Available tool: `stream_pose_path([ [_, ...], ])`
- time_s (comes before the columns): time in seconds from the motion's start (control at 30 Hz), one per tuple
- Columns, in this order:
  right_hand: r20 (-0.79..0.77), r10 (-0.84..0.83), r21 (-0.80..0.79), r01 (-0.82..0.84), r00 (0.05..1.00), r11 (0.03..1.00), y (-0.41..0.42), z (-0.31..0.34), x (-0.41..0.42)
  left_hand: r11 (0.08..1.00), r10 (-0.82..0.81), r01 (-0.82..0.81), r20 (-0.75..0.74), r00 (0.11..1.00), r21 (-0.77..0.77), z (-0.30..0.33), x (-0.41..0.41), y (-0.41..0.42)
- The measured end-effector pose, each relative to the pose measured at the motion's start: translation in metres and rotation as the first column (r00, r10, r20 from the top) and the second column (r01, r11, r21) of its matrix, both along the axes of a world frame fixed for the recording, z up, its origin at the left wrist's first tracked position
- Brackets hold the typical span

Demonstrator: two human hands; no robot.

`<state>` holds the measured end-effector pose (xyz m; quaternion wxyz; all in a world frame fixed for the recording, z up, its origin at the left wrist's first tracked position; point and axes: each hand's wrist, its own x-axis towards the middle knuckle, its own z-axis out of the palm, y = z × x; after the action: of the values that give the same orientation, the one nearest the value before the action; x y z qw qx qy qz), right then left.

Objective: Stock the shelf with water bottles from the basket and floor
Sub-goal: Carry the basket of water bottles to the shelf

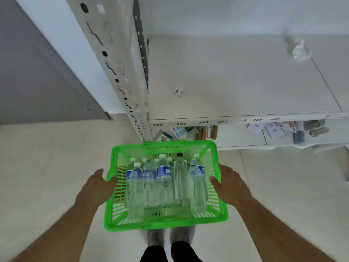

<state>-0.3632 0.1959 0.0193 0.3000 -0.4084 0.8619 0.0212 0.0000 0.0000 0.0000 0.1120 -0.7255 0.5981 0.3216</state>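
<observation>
A bright green plastic basket [217,186] is held in front of me, above the floor, just before the shelf. Several clear water bottles [164,182] stand upright inside it, some with blue labels and white caps, one with a black cap [179,155]. My left hand [98,188] grips the basket's left rim and wall. My right hand [231,183] grips the right rim. The white shelf board [236,76] lies bare just beyond the basket, its front edge marked with numbers.
A perforated white upright post [130,87] stands at the shelf's left end. A lower shelf [243,137] holds packets, papers and small items. A crumpled scrap [299,51] lies at the shelf's back right. My feet [170,241] stand on pale floor tiles below the basket.
</observation>
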Motion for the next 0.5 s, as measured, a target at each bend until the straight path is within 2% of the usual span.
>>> stream_pose_path([
  [0.13,0.108,-0.269,-0.050,0.275,0.957,0.960,0.002,-0.046,-0.002,0.984,0.171,-0.169,-0.025,0.985,0.059,-0.049,0.002,-0.006],
  [0.23,0.176,-0.443,-0.092,0.462,0.879,0.882,0.003,-0.078,-0.003,0.984,0.167,-0.164,-0.047,0.985,0.076,-0.072,0.003,-0.003],
  [0.4,0.196,-0.603,-0.084,0.626,0.773,0.775,-0.005,-0.104,-0.009,0.980,0.201,-0.200,-0.097,0.975,0.015,-0.088,0.010,0.001],
  [0.5,0.242,-0.679,-0.066,0.710,0.693,0.701,-0.008,-0.114,-0.014,0.963,0.271,-0.268,-0.168,0.948,0.037,-0.094,0.010,0.005],
])
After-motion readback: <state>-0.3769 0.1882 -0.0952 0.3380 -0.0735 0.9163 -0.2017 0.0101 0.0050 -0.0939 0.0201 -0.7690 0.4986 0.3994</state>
